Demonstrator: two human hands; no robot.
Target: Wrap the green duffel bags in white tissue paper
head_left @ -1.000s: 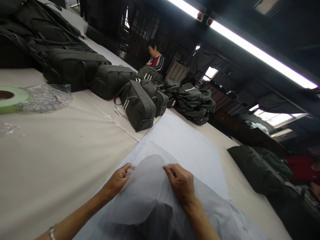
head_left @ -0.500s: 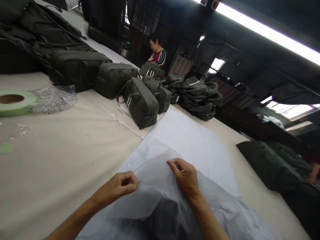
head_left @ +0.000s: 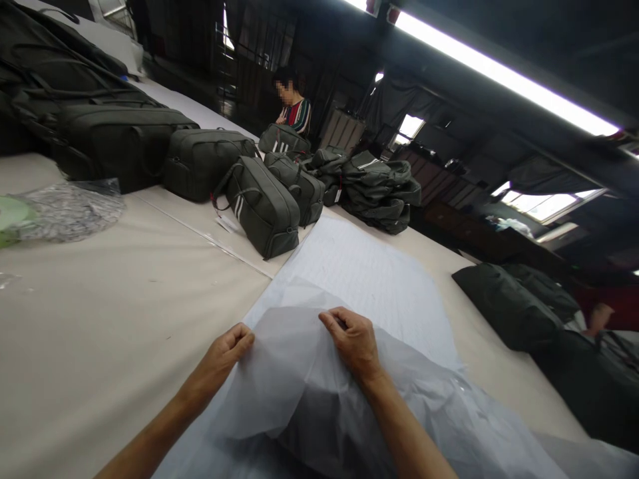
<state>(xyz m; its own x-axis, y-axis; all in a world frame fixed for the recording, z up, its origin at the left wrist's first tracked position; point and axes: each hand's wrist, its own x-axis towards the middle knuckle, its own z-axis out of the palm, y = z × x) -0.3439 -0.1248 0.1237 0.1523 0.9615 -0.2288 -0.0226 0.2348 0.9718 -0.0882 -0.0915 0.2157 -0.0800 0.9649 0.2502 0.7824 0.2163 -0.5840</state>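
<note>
A translucent plastic bag (head_left: 279, 372) spreads across the front of the table, with something dark showing through it low in the view. My left hand (head_left: 227, 352) is closed, pinching the bag's left edge between thumb and fingers. My right hand (head_left: 352, 339) pinches the bag's upper edge, to the right of the left hand. Between the two hands the film is stretched fairly flat, while its right part lies crumpled. Beneath it is a stack of pale bluish-white sheets (head_left: 369, 266); what the dark thing inside is, I cannot make out.
Several dark green duffel bags (head_left: 264, 206) stand beyond the sheets, with a heap of limp bags (head_left: 379, 189) beside them. More bags (head_left: 509, 306) lie at right near another person's hand (head_left: 599, 319). Green tape (head_left: 12, 216) and a clear packet (head_left: 74, 209) lie at left. A co-worker (head_left: 294, 110) is behind.
My left hand has risen slightly and its fingers have closed on the bag's edge, which is now pulled flatter. My right hand keeps its pinch. The view has turned a little to the right.
</note>
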